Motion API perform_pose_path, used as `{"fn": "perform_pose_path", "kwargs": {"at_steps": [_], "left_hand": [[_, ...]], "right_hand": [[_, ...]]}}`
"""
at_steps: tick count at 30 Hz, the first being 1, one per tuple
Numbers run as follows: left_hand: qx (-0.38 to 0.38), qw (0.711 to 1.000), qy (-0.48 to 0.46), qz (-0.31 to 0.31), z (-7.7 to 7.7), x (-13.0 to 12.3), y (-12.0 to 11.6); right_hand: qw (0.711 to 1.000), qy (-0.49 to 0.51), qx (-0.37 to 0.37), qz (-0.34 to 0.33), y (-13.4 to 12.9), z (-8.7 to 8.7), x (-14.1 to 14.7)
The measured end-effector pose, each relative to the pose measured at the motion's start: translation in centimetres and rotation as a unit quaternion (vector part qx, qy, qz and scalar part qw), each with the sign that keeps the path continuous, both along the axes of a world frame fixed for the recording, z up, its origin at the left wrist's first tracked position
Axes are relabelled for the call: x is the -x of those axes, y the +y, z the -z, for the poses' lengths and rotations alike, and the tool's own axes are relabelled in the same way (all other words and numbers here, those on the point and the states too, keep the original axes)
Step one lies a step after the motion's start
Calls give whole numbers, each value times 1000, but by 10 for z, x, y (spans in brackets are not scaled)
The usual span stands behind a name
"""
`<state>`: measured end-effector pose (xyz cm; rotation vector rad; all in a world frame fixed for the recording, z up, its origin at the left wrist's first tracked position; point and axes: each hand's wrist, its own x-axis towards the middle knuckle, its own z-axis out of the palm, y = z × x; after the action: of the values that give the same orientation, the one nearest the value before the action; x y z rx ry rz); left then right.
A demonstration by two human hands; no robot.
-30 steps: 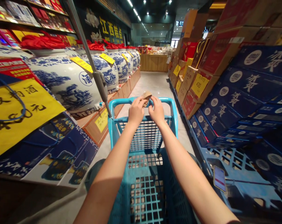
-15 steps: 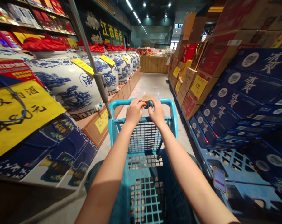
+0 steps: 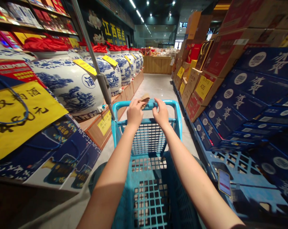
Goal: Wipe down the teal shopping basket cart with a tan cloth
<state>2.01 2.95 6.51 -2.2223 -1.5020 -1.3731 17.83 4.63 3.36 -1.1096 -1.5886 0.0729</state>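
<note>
A blue plastic shopping basket cart (image 3: pixel 147 178) stands directly before me, its raised handle bar at the far end. My left hand (image 3: pixel 135 112) is closed on a crumpled tan cloth (image 3: pixel 145 99) at the left part of that bar. To its right, my right hand (image 3: pixel 161 112) is at the bar with thumb and fingers curved and apart; nothing shows between them. The cloth does not reach my right hand. Grid openings in the cart's basket show the floor below.
Large blue-and-white jars (image 3: pixel 67 82) with red cloth tops line the left. Stacked blue boxes (image 3: pixel 239 101) and brown cartons (image 3: pixel 193 81) stand at the right beside a blue pallet (image 3: pixel 251 187). A phone (image 3: pixel 224 182) shows at lower right. The aisle floor (image 3: pixel 155 84) runs ahead.
My left hand has moved slightly left with the cloth. My right hand has come off the cloth, and the gap between the hands is wider.
</note>
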Motion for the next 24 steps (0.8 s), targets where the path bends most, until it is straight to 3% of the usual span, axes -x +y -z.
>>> {"fn": "perform_pose_path", "kwargs": {"at_steps": [4, 11, 19, 24], "left_hand": [[8, 996, -46, -72, 0, 16, 6], [22, 996, 18, 81, 3, -13, 2], [51, 991, -79, 97, 12, -6, 9], [71, 989, -114, 62, 19, -5, 13]], "right_hand": [[1000, -10, -15, -8, 1, 1, 1], [998, -32, -18, -48, 2, 2, 0], [989, -66, 9, -129, 3, -2, -3], [990, -72, 39, -114, -3, -15, 1]]}}
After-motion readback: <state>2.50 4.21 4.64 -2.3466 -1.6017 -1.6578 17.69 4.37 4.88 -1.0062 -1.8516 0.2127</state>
